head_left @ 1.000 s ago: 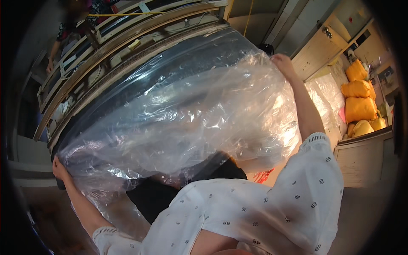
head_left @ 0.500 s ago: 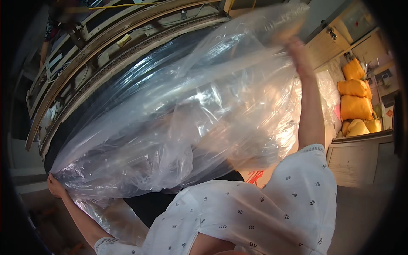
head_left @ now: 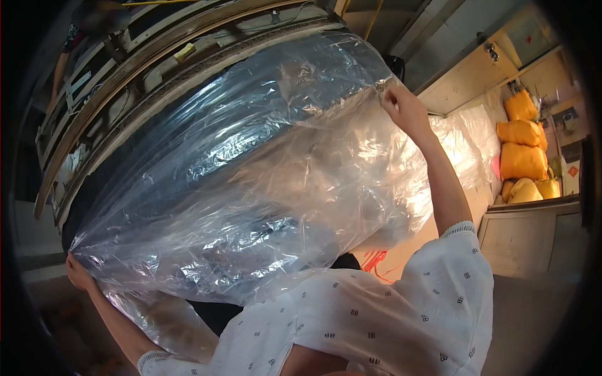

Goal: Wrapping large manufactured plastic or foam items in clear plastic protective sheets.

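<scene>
A large sheet of clear plastic film [head_left: 251, 163] stretches between my two arms, creased and shiny, with a dark surface showing through its far part. My left hand [head_left: 78, 272] pinches the film's gathered corner at the lower left. Farther up on the right, my right hand [head_left: 401, 108] is closed with its fingertips on the film's edge. The near side of the film lies against my lap and the front of my shirt, and a loose part hangs down by my left forearm.
Beyond the film runs a long machine frame [head_left: 157, 56] with curved-looking rails. Part of another person [head_left: 61, 69] shows at the far left. On the right are stacked orange-yellow bundles [head_left: 525, 160], a wooden door [head_left: 470, 66] and red strands [head_left: 378, 264] on the floor.
My right hand has come down and to the left, bringing the raised film edge with it. The billowing film has sunk flatter over the dark surface. My left hand stays nearly in place.
</scene>
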Motion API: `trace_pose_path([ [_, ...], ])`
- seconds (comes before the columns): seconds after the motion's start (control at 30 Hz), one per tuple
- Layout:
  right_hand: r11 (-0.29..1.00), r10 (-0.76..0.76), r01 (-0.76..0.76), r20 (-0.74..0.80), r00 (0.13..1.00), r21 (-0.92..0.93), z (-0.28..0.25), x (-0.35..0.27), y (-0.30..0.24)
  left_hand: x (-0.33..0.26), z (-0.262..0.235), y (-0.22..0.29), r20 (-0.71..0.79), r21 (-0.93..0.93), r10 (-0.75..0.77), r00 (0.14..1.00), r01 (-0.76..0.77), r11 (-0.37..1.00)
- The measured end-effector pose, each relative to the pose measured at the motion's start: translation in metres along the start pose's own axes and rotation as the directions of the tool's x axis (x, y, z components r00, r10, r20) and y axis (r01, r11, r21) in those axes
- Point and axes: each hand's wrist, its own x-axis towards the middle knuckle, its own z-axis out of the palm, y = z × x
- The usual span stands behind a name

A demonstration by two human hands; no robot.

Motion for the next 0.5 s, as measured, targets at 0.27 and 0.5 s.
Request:
trace_pose_path([
  [0.27, 0.996, -0.013, -0.017, -0.342, 0.940, -0.086, 0.078, 0.132, -0.061, -0.006, 0.007, 0.001, 0.017, 0.053, -0.061, 0.998, 0.060, 0.997],
  [0.5, 0.975, 0.222, -0.221, -0.028, 0.975, 0.031, 0.070, 0.147, -0.033, 0.008, 0.002, -0.025, 0.016, 0.051, -0.022, 1.000, 0.021, 0.998],
])
